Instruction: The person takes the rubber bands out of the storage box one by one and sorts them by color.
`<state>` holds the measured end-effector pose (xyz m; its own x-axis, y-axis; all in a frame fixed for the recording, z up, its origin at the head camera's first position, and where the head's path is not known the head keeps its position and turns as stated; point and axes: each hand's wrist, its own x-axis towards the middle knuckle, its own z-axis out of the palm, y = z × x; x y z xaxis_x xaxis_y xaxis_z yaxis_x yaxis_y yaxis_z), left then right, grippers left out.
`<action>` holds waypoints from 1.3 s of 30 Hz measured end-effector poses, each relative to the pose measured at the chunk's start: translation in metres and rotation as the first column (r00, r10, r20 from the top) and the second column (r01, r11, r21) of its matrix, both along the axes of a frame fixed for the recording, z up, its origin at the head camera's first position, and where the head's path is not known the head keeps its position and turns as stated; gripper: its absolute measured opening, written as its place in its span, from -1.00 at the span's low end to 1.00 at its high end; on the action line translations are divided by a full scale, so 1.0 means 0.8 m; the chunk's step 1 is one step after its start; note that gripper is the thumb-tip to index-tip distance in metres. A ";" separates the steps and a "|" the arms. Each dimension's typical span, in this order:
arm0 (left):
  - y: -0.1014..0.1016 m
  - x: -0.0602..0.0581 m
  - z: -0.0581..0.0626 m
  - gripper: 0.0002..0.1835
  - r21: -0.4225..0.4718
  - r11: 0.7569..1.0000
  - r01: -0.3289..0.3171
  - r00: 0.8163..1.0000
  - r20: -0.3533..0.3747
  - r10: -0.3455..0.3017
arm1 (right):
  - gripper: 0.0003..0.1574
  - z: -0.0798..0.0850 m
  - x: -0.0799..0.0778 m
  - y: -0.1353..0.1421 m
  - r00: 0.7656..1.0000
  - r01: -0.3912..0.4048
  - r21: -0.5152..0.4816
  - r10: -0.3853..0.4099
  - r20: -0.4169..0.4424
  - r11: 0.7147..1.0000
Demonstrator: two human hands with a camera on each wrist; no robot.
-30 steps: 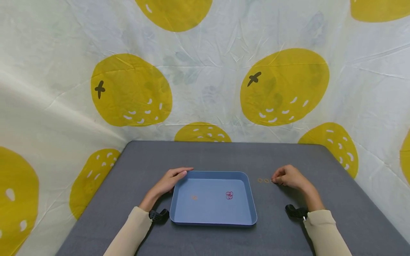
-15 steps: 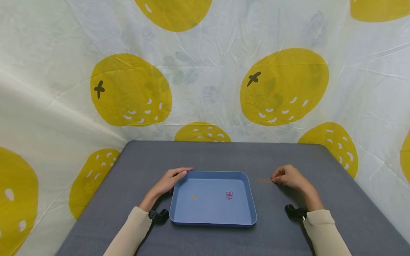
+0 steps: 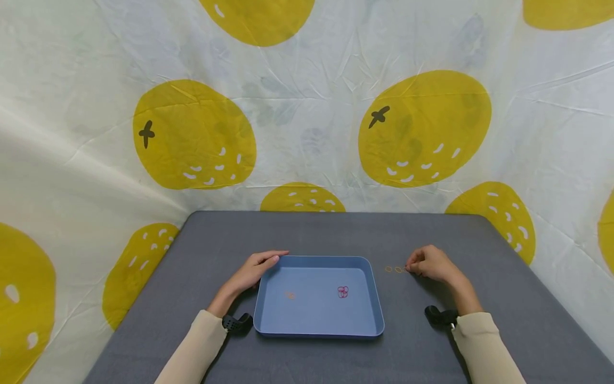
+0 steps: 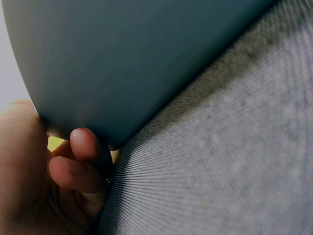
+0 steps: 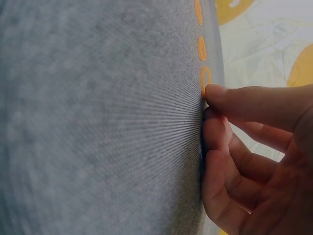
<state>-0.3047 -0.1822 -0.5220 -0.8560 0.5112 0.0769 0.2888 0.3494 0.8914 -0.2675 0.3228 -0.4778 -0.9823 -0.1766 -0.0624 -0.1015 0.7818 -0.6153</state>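
My left hand (image 3: 249, 273) grips the far left corner of a blue tray (image 3: 312, 317); in the left wrist view its thumb is at the rim and its fingers curl against the outer wall (image 4: 98, 58). To the right of the tray, small orange rubber bands (image 3: 398, 270) lie in a row on the table. My right hand (image 3: 430, 262) rests at the row's right end, pinching the edge of the nearest orange rubber band (image 5: 206, 78) between thumb and fingers. Part of that band is hidden by the fingertips.
Inside the tray lie a cluster of pink-red rubber bands (image 3: 342, 292) on the right and a small orange band or bands (image 3: 290, 295) on the left. The grey cloth-covered table (image 3: 336, 234) ends at a patterned curtain (image 3: 312, 133).
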 end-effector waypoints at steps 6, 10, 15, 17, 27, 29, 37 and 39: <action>-0.001 -0.001 -0.001 -0.55 -0.004 1.000 -0.005 1.000 0.004 0.005 | -0.95 0.000 0.001 -0.001 1.000 0.001 0.002 -0.001 -0.003 1.000; -0.001 -0.002 -0.001 -0.55 0.006 1.000 0.002 1.000 0.006 -0.002 | -0.93 0.001 0.001 -0.003 1.000 0.016 0.013 -0.016 0.001 1.000; -0.002 -0.003 -0.002 -0.56 0.008 1.000 0.002 1.000 -0.002 -0.002 | -0.94 0.002 0.001 -0.004 1.000 0.011 0.030 -0.011 -0.005 0.999; -0.002 -0.003 -0.003 -0.55 0.008 1.000 0.005 1.000 -0.004 -0.005 | -0.94 0.002 0.001 -0.004 1.000 0.007 0.033 -0.007 -0.012 0.999; -0.001 -0.003 -0.004 -0.54 0.003 1.000 0.000 1.000 0.000 0.000 | -0.92 0.005 0.001 -0.004 0.999 0.019 0.094 -0.015 -0.048 0.995; 0.000 -0.003 -0.003 -0.55 0.000 1.000 -0.003 1.000 -0.003 0.003 | -0.91 0.005 0.001 -0.003 0.998 0.017 0.111 -0.011 -0.056 0.994; 0.000 -0.002 -0.002 -0.55 0.006 1.000 -0.004 1.000 0.007 0.004 | -0.90 0.005 0.001 -0.004 0.998 0.014 0.112 -0.008 -0.055 0.994; 0.000 -0.002 -0.002 -0.55 0.001 1.000 -0.004 1.000 0.004 0.004 | -0.90 0.006 0.002 -0.005 0.999 0.011 0.105 -0.006 -0.051 0.994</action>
<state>-0.3066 -0.1825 -0.5238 -0.8582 0.5080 0.0741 0.2838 0.3492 0.8931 -0.2662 0.3189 -0.4727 -0.9861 -0.1634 -0.0305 -0.1235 0.8431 -0.5234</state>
